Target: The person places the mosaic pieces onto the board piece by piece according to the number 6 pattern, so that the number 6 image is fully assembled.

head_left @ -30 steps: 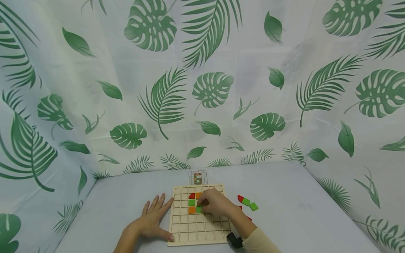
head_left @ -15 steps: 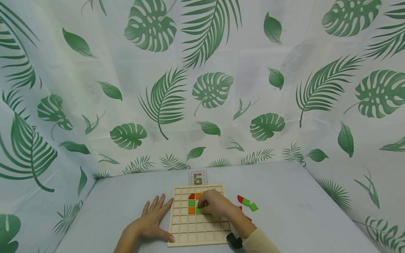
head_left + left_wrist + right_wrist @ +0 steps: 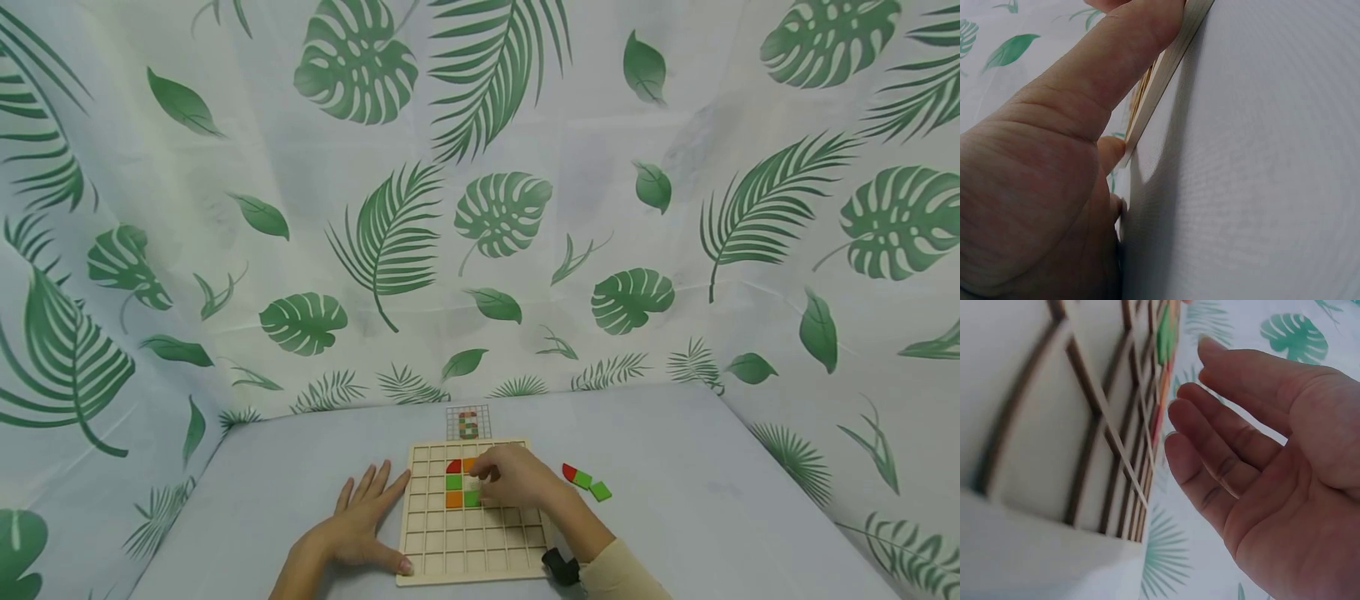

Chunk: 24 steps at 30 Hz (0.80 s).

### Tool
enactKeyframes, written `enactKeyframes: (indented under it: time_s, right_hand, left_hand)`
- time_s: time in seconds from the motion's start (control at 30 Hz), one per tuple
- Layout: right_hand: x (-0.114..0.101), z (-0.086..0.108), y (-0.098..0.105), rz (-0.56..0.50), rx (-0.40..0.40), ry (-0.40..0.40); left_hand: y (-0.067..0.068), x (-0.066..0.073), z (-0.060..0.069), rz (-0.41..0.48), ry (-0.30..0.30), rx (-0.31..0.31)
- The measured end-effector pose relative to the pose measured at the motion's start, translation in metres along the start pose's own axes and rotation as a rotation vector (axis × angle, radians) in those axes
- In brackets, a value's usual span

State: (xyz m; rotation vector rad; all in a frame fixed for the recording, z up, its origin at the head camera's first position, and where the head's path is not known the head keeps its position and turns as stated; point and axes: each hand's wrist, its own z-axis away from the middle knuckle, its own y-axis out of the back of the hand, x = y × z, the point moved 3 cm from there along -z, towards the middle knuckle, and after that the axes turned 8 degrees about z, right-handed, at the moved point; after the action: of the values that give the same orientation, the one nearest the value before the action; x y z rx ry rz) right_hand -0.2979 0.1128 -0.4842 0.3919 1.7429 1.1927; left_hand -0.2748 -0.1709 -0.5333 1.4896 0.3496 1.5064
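Pale table, lower left; then from afar I see the left hand, fingers straight, touching the board, bottom centre. Tiles lie inside; the right hand, loosely bent, grasps nothing; its careless brush might dislodge them.

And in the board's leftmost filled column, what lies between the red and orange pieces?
A green square lies between the red piece and the orange piece, as the head view shows.
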Motion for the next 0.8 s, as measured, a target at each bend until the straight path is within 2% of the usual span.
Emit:
enactKeyframes:
  time_s: [0.33,0.8]
  right_hand:
    - [0.012,0.007,0.026,0.007,0.073,-0.001]
    - [0.038,0.018,0.046,-0.012,0.144,-0.120]
  left_hand:
    - [0.000,-0.002,-0.002,0.007,0.014,-0.007]
    - [-0.001,-0.001,-0.002,-0.011,0.010,-0.002]
